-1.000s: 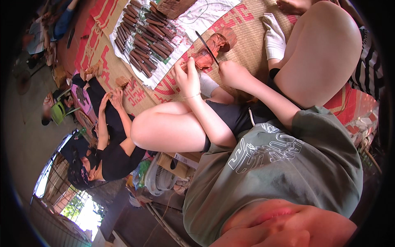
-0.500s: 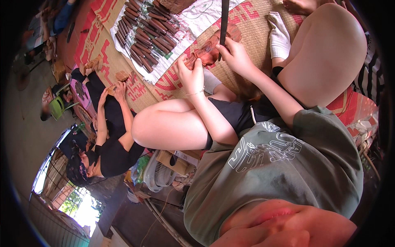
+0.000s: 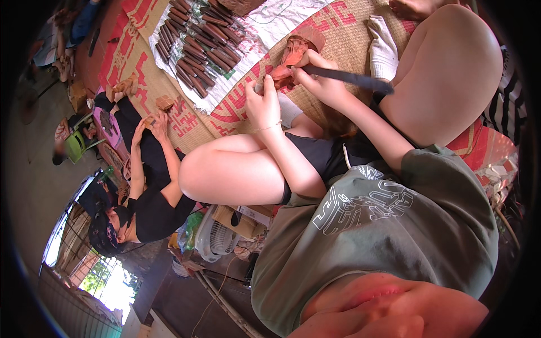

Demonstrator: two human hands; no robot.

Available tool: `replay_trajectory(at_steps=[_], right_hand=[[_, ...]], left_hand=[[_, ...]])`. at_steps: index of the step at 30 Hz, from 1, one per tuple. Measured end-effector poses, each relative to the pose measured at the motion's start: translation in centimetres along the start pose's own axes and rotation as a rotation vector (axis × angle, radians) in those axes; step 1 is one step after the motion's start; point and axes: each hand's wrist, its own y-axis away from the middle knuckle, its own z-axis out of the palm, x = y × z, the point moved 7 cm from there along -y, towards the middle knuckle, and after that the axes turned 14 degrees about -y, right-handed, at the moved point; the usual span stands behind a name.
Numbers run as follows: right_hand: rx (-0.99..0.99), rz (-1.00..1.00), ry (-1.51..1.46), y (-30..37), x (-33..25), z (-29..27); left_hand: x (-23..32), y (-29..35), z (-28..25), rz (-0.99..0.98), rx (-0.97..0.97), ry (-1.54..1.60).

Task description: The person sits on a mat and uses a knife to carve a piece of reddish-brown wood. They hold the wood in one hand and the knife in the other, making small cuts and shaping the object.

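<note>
Head view: the left hand (image 3: 262, 102) is curled shut around the lower end of a reddish-brown carved wooden piece (image 3: 288, 58), which rests on the woven straw mat with red patterns (image 3: 344, 39) and runs lengthwise from that hand up and to the right toward its rounded end. The right hand (image 3: 319, 78) grips a long dark flat blade tool (image 3: 348, 78) with closed fingers; its long axis lies almost level, its near end meeting the wooden piece and its far end pointing right toward the raised knee. Rows of dark brown wooden sticks (image 3: 197, 45) lie on a white sheet (image 3: 265, 28) just beyond, and another person's hands (image 3: 151, 125) work at the left.

Left hand (image 3: 264, 104) hides the clay piece's (image 3: 284, 65) lower end (shape unclear)
</note>
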Motion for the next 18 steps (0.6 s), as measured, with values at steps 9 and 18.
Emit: replay_trajectory(at_steps=[9, 18], right_hand=[[0.045, 0.208, -0.113, -0.2, 2.4, 0.0], [-0.017, 0.201, -0.110, -0.1, 2.3, 0.8]], left_hand=[[2.1, 1.3, -0.9, -0.108, -0.031, -0.114], [2.0, 1.1, -0.8, -0.077, 0.001, -0.215]])
